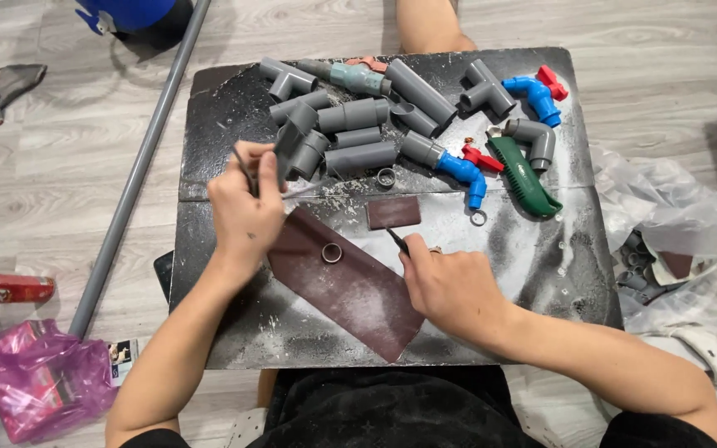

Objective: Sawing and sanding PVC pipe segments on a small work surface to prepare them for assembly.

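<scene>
My left hand (245, 211) is over the left part of a black board (541, 274), fingers closed on a dark grey pipe fitting (290, 143), with a thin rod sticking up past the knuckles. My right hand (448, 286) rests on the board and pinches a small dark pointed tool (397, 241). Between the hands lies a long brown sandpaper sheet (354, 290), and a small grey ring (331, 253) sits on it. A small brown sandpaper piece (393, 212) lies just beyond the tool's tip.
Several grey pipe fittings (358, 116), blue elbows with red valve handles (534, 95) and a green-handled saw (526, 178) crowd the board's far half. On the floor are a long grey pipe (130, 182), a red can (14, 288), a pink bag (43, 377) and a clear plastic bag (682, 241).
</scene>
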